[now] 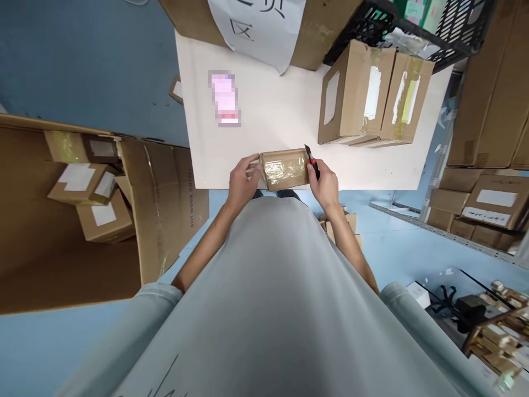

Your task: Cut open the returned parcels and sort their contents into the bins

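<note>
Carton [285,169], small and brown with glossy tape across its upper face, lies flat at the near edge of the table [276,124], directly between the two hands. Clock directions are read from this carton, with 12 o'clock away from the wearer. Left hand [243,179]: located at 9 o'clock, fingers bent and slightly apart, fingertips at the carton's end; whether they are clamped on it cannot be told. The left forearm slants inward, pointing toward 1 o'clock. Right hand [324,184]: located at 3 o'clock, closed around the black-and-red handle of the utility knife [314,166], beside the carton's opposite end. The blade stands clear of the fingers and points toward 11 o'clock. The right forearm slants inward, also pointing toward 11 o'clock. Both wrists are at the near side of the table. Surrounding items: two taller cartons [367,96] stand side by side at 2 o'clock; a pixelated pink item [225,99] lies at 11 o'clock; a large box [316,33] bearing a marked paper sheet [264,27] is at 12 o'clock; a black crate [452,33] is between 1 and 2 o'clock. Off the table, toward 9 o'clock, an open bin box [165,204] contains several labelled cartons [85,184].
</note>
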Demonstrator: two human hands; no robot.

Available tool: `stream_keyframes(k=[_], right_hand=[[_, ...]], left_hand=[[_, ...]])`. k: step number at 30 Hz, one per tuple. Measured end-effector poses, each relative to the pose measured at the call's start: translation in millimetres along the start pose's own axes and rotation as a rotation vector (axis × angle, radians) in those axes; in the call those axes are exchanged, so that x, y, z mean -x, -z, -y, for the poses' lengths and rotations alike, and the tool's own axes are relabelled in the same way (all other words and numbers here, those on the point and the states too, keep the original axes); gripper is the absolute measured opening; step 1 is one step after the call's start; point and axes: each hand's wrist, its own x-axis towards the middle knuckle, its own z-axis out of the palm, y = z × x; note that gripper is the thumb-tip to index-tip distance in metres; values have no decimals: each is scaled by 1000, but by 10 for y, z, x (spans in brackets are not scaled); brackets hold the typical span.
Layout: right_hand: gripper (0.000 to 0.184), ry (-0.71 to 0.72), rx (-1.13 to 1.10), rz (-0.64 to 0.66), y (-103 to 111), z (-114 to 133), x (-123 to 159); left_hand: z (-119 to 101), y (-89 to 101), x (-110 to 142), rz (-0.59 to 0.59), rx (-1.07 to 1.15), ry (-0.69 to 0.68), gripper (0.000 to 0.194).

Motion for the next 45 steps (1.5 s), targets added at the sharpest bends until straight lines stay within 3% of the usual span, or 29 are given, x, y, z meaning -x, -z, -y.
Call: stream_keyframes(k=[2, 9, 13, 17, 25, 38, 45], right_hand=[[54, -4, 47, -10, -37, 26, 42], [59, -97, 148, -101, -20, 263, 288], [53, -74, 102, 57, -65, 556, 502], [54, -38, 66, 190, -266, 820, 594], [61, -90, 142, 238, -439, 1082, 516], [63, -51, 158, 223, -578, 1166, 439], [50, -149, 269, 304, -551, 1369, 430]], left_hand=[[-68, 60, -116, 3, -15, -16, 48], [-188, 221, -540, 194, -51, -89, 25], [-169, 262, -671, 220, -59, -72, 22], [-161, 292, -751, 265, -5, -24, 26], [-161, 313, -775, 310, 24, 10, 30], [-55, 215, -739, 231, 4, 26, 25], [-63, 217, -677, 202, -11, 52, 25]])
